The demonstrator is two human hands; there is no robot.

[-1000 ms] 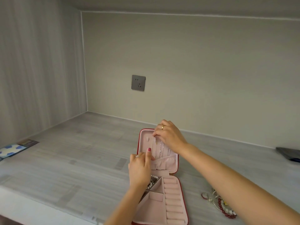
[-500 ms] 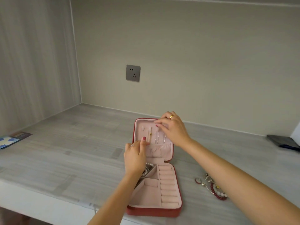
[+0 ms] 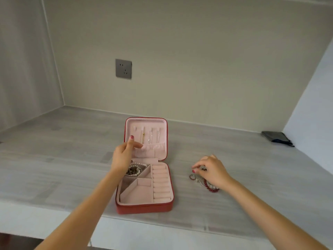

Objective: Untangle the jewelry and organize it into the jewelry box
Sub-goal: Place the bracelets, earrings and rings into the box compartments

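A red jewelry box (image 3: 144, 208) with pink lining lies open on the grey counter, its lid (image 3: 163, 123) tilted up at the back. Three thin chains (image 3: 149, 138) hang from the lid's hooks. A pearl bracelet and dark beads (image 3: 137, 168) sit in the back left compartment, and the ring rolls (image 3: 161, 183) hold nothing. My left hand (image 3: 122, 157) hovers at the lid's left side, thumb up and a finger touching the lid pocket. To the right of the box, my right hand (image 3: 214, 170) curls over the jewelry tangle (image 3: 210, 186) of red beads, chain and a ring (image 3: 192, 177), fingertips pinching into it.
A grey wall socket (image 3: 123, 68) is on the back wall. A dark flat object (image 3: 275, 138) lies at the far right by the side wall. The counter's front edge (image 3: 162, 221) runs just below the box.
My right hand left the lid's hooks and swung right and down onto the jewelry tangle. My left hand stayed by the lid's left side. The view tilted down.
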